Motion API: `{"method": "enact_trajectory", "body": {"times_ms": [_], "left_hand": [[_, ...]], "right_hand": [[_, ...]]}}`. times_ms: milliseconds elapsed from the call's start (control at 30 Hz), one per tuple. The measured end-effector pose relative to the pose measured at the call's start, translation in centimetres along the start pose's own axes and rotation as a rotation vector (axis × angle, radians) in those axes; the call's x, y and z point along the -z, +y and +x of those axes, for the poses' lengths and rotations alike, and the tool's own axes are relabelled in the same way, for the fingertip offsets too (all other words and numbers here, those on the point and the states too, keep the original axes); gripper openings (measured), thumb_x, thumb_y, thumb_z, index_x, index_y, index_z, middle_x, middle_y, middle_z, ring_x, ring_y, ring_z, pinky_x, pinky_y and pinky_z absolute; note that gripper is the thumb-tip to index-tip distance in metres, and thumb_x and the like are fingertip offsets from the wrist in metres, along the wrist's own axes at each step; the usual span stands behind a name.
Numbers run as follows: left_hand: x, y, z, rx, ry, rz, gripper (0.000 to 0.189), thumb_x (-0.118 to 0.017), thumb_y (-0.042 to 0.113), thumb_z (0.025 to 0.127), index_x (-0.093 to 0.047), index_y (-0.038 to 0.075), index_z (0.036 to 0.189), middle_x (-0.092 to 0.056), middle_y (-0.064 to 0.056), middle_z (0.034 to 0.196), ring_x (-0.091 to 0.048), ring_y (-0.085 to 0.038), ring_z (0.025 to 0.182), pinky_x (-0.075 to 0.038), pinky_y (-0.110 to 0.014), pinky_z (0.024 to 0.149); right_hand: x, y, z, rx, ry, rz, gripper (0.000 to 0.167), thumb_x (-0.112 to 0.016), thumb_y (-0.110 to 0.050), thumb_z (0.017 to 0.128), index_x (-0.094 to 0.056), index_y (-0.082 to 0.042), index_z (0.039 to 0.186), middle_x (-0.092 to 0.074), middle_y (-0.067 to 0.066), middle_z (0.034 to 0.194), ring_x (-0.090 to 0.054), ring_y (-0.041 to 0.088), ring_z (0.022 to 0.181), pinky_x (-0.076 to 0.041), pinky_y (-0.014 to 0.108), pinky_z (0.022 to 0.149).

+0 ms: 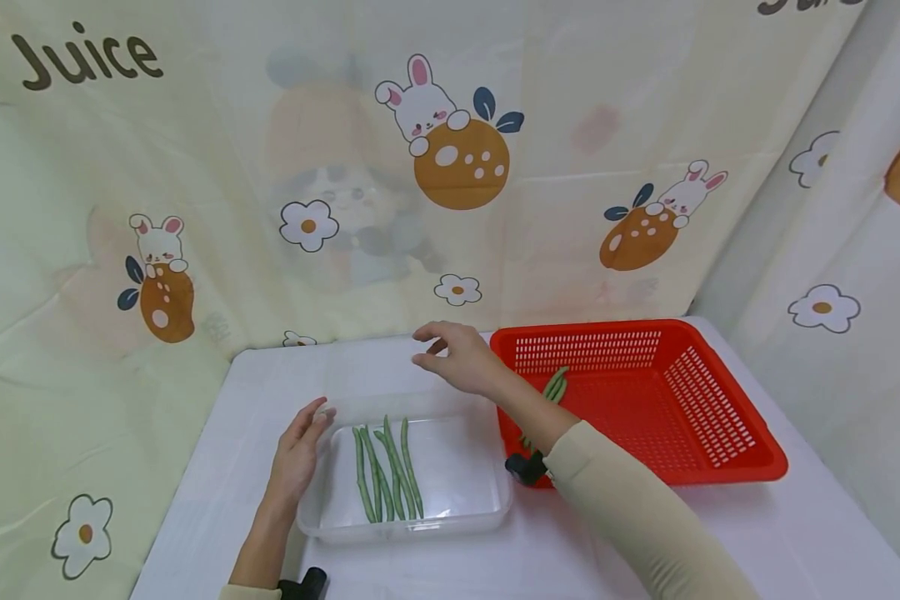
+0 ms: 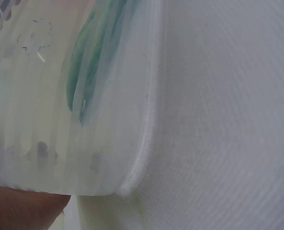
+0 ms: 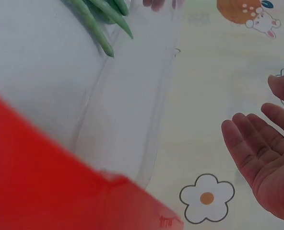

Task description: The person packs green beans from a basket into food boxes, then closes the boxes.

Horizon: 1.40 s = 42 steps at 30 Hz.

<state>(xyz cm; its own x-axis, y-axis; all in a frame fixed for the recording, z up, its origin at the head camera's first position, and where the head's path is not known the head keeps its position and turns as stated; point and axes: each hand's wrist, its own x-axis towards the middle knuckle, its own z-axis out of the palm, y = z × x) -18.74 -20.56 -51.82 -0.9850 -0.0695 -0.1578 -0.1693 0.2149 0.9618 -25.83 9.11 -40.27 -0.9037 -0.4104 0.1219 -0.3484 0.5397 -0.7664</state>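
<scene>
Several green beans (image 1: 393,475) lie side by side in a clear plastic box (image 1: 465,525). My left hand (image 1: 296,454) rests against the box's left side near its back corner, fingers fairly straight, fingertips at the rim. In the left wrist view, beans (image 2: 87,62) show through the box wall. My right hand (image 1: 461,358) is raised over the back right of the box with loosely bent fingers and nothing in them. Its palm and separated fingers (image 3: 250,143) show in the right wrist view. More green beans (image 1: 557,385) lie in a red basket (image 1: 720,400), partly hidden by my right forearm.
The red basket stands right of the box, its left rim close to the box's right side. Both stand on a white-covered table (image 1: 262,400). A printed curtain (image 1: 555,233) hangs along the table's back edge. Each wrist carries a black camera mount (image 1: 525,468).
</scene>
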Motion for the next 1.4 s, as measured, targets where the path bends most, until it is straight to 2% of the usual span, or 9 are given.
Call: {"method": "enact_trajectory", "body": {"times_ms": [233,467,767,1000,1233,1400], "left_hand": [[0.1,0.0,-0.1,-0.001,0.000,-0.001,0.049,-0.042,0.039,0.113,-0.040,0.020,0.158,-0.049,-0.011,0.160,-0.037,-0.031,0.155,-0.021,-0.060,0.127],[0.0,0.1,-0.1,-0.002,0.003,-0.002,0.049,-0.044,0.039,0.112,-0.041,0.019,0.158,-0.049,-0.011,0.160,-0.037,-0.031,0.155,-0.021,-0.059,0.128],[0.0,0.2,-0.1,0.001,-0.002,0.005,0.049,-0.043,0.039,0.112,-0.040,0.020,0.158,-0.049,-0.011,0.160,-0.037,-0.031,0.155,-0.022,-0.059,0.127],[-0.1,0.2,0.0,0.005,0.005,0.015,0.050,-0.044,0.039,0.112,-0.041,0.020,0.158,-0.050,-0.011,0.159,-0.038,-0.031,0.154,-0.024,-0.059,0.127],[0.1,-0.3,0.3,0.019,0.007,0.009,0.050,-0.044,0.039,0.112,-0.040,0.020,0.158,-0.049,-0.009,0.160,-0.031,-0.030,0.158,-0.021,-0.058,0.128],[0.1,-0.2,0.4,0.028,0.006,0.009,0.049,-0.044,0.038,0.112,-0.040,0.020,0.158,-0.049,-0.010,0.160,-0.033,-0.030,0.157,-0.022,-0.058,0.128]], "right_hand": [[0.7,1.0,-0.1,-0.027,-0.012,0.010,0.038,-0.070,-0.025,0.100,-0.065,-0.012,0.136,-0.068,0.006,0.135,-0.069,0.023,0.114,-0.061,0.033,0.087],[1.6,2.1,-0.2,-0.054,0.009,-0.008,0.039,-0.070,-0.025,0.100,-0.065,-0.012,0.137,-0.068,0.006,0.135,-0.067,0.026,0.121,-0.061,0.040,0.093],[3.2,4.1,-0.6,-0.118,0.041,-0.043,0.038,-0.070,-0.024,0.100,-0.066,-0.010,0.135,-0.068,0.008,0.135,-0.066,0.029,0.121,-0.061,0.041,0.092],[3.8,4.6,-0.9,-0.112,0.052,-0.069,0.039,-0.069,-0.022,0.100,-0.065,-0.007,0.136,-0.068,0.012,0.135,-0.066,0.031,0.120,-0.061,0.042,0.093],[4.3,5.4,-1.4,-0.188,0.044,-0.078,0.041,-0.070,-0.025,0.100,-0.064,-0.012,0.138,-0.066,0.009,0.135,-0.062,0.030,0.123,-0.060,0.042,0.096],[4.7,6.0,-1.7,-0.199,0.047,-0.092,0.041,-0.070,-0.026,0.100,-0.063,-0.011,0.138,-0.067,0.010,0.134,-0.062,0.031,0.122,-0.060,0.043,0.095]]}}
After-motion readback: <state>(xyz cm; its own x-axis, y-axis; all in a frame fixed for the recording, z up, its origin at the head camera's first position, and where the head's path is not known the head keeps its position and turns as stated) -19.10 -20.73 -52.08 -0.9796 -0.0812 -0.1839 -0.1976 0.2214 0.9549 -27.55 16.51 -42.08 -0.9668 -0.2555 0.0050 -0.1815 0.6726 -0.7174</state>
